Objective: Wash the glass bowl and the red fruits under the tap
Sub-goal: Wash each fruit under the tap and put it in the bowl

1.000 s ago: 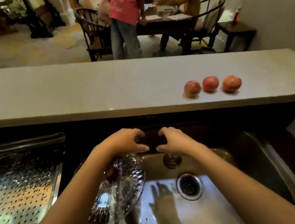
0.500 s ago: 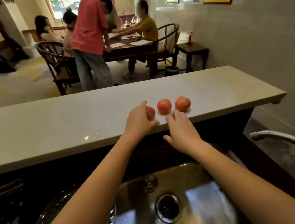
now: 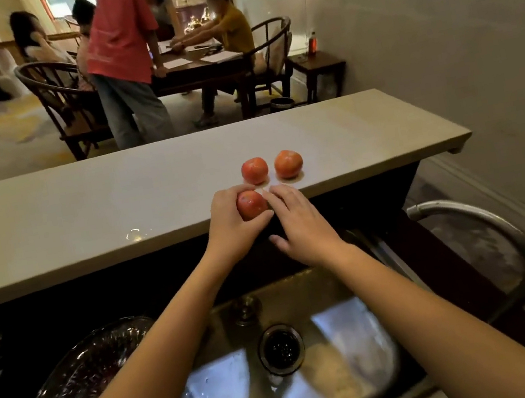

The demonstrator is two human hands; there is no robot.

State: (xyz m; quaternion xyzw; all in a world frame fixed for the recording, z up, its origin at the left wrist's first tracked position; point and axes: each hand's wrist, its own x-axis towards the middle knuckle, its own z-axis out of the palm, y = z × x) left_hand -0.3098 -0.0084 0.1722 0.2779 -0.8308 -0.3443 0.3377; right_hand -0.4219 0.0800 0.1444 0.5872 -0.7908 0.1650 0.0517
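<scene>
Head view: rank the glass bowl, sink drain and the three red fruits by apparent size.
1. glass bowl, partly hidden by the left forearm.
2. sink drain, nearer the camera than the fruits.
3. The three look alike: held fruit, half covered by the left hand, middle fruit and right fruit on the counter.

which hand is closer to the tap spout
Right. The right hand is at the counter edge, just left of the tap; the left hand grips a red fruit farther left.
</scene>
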